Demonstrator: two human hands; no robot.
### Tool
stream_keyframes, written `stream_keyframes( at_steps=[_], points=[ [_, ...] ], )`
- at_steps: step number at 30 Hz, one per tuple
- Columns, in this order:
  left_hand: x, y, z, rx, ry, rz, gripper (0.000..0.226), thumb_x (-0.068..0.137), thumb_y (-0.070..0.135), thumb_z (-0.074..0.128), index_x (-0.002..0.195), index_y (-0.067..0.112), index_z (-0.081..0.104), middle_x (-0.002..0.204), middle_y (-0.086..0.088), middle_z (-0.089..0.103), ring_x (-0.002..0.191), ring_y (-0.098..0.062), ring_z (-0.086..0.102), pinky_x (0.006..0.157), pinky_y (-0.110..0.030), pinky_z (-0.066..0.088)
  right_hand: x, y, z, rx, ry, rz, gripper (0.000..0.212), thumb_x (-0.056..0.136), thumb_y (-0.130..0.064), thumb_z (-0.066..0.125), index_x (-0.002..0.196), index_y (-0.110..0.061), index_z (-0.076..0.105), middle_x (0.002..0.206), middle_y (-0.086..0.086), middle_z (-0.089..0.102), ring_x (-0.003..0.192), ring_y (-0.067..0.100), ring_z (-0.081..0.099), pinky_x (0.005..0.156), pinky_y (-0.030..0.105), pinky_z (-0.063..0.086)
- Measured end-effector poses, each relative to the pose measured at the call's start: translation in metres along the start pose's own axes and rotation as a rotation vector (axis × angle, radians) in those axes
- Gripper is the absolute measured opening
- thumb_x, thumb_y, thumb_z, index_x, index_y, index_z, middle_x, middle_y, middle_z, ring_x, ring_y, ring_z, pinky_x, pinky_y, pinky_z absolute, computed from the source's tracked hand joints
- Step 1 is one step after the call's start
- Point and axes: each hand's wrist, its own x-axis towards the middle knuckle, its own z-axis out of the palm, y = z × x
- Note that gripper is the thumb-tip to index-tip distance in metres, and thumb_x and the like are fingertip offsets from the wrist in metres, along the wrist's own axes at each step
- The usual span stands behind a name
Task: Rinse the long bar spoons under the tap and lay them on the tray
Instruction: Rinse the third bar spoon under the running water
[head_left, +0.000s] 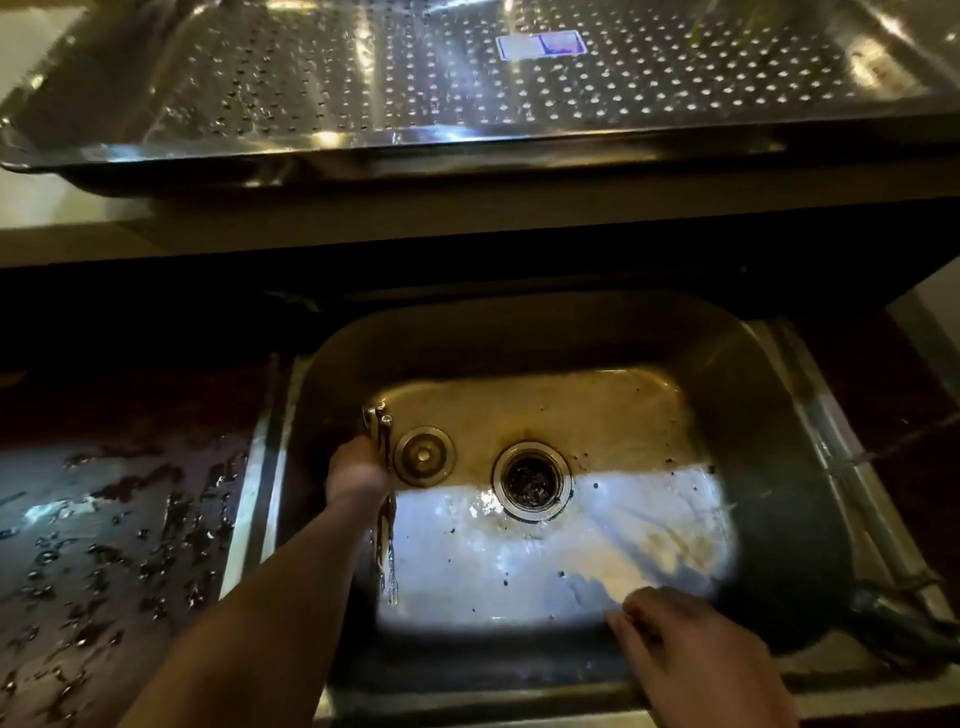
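Observation:
My left hand (356, 475) reaches down into the steel sink (613, 415) at its left side and grips a bundle of long bar spoons (385, 535). Their thin handles run from near the sink's left wall toward me, ends showing above and below my fist. My right hand (691, 660) rests on the sink's near rim with fingers loosely extended, holding nothing. A perforated steel tray (363, 150) sits on the raised shelf above the sink, with nothing lying in it. No tap spout is visible.
A round drain plug (423, 456) lies beside the open drain (531, 480) in the basin. The dark counter (104, 519) on the left is wet with droplets. A dark hose or pipe (898, 623) runs at the sink's right front corner.

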Motion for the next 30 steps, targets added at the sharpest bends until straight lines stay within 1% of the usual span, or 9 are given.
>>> stream_keyframes(
  at_steps=[5, 7, 9, 12, 14, 17, 22, 26, 30],
  points=[
    [0.017, 0.007, 0.012, 0.095, 0.033, -0.015, 0.012, 0.091, 0.005, 0.055, 0.086, 0.007, 0.066, 0.092, -0.013, 0.07, 0.09, -0.028, 0.068, 0.062, -0.03, 0.046, 0.012, 0.006, 0.0, 0.076, -0.148, 0.018, 0.048, 0.112, -0.029, 0.02, 0.156, -0.011, 0.021, 0.163, 0.003, 0.026, 0.15, 0.014, 0.026, 0.116, 0.02, 0.025],
    [0.018, 0.007, 0.014, 0.136, 0.049, -0.002, 0.012, 0.091, 0.006, 0.055, 0.086, 0.008, 0.065, 0.091, -0.012, 0.07, 0.088, -0.027, 0.069, 0.061, -0.029, 0.046, 0.014, 0.011, 0.008, 0.095, -0.108, -0.015, 0.046, 0.111, -0.033, 0.024, 0.155, -0.02, 0.025, 0.163, 0.002, 0.027, 0.147, 0.012, 0.032, 0.113, 0.018, 0.03],
    [0.017, 0.006, 0.014, 0.139, 0.062, 0.003, 0.013, 0.092, 0.006, 0.053, 0.089, 0.008, 0.066, 0.092, -0.012, 0.07, 0.09, -0.028, 0.068, 0.064, -0.03, 0.048, 0.008, 0.015, 0.014, 0.039, 0.015, -0.028, 0.032, 0.104, -0.054, 0.024, 0.131, -0.049, 0.041, 0.142, -0.02, 0.045, 0.124, -0.004, 0.048, 0.103, 0.015, 0.04],
    [0.011, 0.004, 0.012, 0.112, 0.085, 0.008, 0.018, 0.093, 0.005, 0.049, 0.095, 0.008, 0.067, 0.096, -0.014, 0.069, 0.093, -0.031, 0.067, 0.065, -0.032, 0.048, 0.0, 0.013, 0.026, 0.052, 0.136, 0.04, 0.025, 0.092, -0.067, 0.03, 0.098, -0.045, 0.041, 0.103, -0.021, 0.054, 0.091, -0.004, 0.054, 0.08, 0.013, 0.048],
    [0.005, 0.002, 0.01, 0.114, 0.084, 0.018, 0.021, 0.094, 0.006, 0.046, 0.098, 0.007, 0.066, 0.098, -0.015, 0.068, 0.094, -0.034, 0.066, 0.063, -0.032, 0.046, -0.001, 0.018, 0.032, 0.055, 0.204, 0.036, 0.026, 0.087, -0.067, 0.034, 0.093, -0.043, 0.043, 0.104, -0.02, 0.06, 0.094, -0.003, 0.059, 0.076, 0.015, 0.049],
    [-0.009, -0.003, 0.008, 0.171, 0.099, 0.078, 0.018, 0.092, 0.006, 0.048, 0.097, 0.009, 0.065, 0.095, -0.012, 0.068, 0.086, -0.03, 0.067, 0.062, -0.033, 0.051, -0.001, 0.018, 0.035, 0.06, 0.254, 0.045, 0.029, 0.088, -0.064, 0.04, 0.096, -0.038, 0.049, 0.125, -0.02, 0.062, 0.115, 0.001, 0.06, 0.084, 0.02, 0.05],
    [-0.053, -0.005, 0.002, 0.189, 0.108, 0.121, 0.01, 0.088, 0.015, 0.057, 0.088, 0.012, 0.067, 0.08, -0.003, 0.062, 0.069, -0.022, 0.061, 0.059, -0.03, 0.05, 0.0, 0.02, 0.037, 0.046, 0.282, 0.039, 0.029, 0.091, -0.06, 0.039, 0.092, -0.035, 0.054, 0.092, -0.012, 0.065, 0.082, 0.006, 0.062, 0.072, 0.027, 0.053],
    [-0.105, -0.004, -0.007, 0.082, 0.046, 0.192, 0.023, 0.088, 0.025, 0.057, 0.109, 0.018, 0.065, 0.11, -0.006, 0.06, 0.09, -0.024, 0.062, 0.074, -0.035, 0.052, 0.002, 0.021, 0.043, 0.025, 0.318, 0.006, 0.03, 0.094, -0.056, 0.046, 0.101, -0.033, 0.062, 0.093, -0.008, 0.07, 0.079, 0.012, 0.065, 0.059, 0.028, 0.042],
    [-0.167, -0.013, -0.013, 0.083, 0.017, 0.266, 0.041, 0.09, 0.036, 0.052, 0.128, 0.023, 0.057, 0.128, -0.007, 0.054, 0.11, -0.028, 0.057, 0.086, -0.039, 0.049, 0.002, 0.024, 0.044, 0.062, 0.324, 0.004, 0.033, 0.094, -0.056, 0.048, 0.108, -0.032, 0.065, 0.094, -0.006, 0.072, 0.082, 0.016, 0.067, 0.06, 0.028, 0.036]
  ],
)
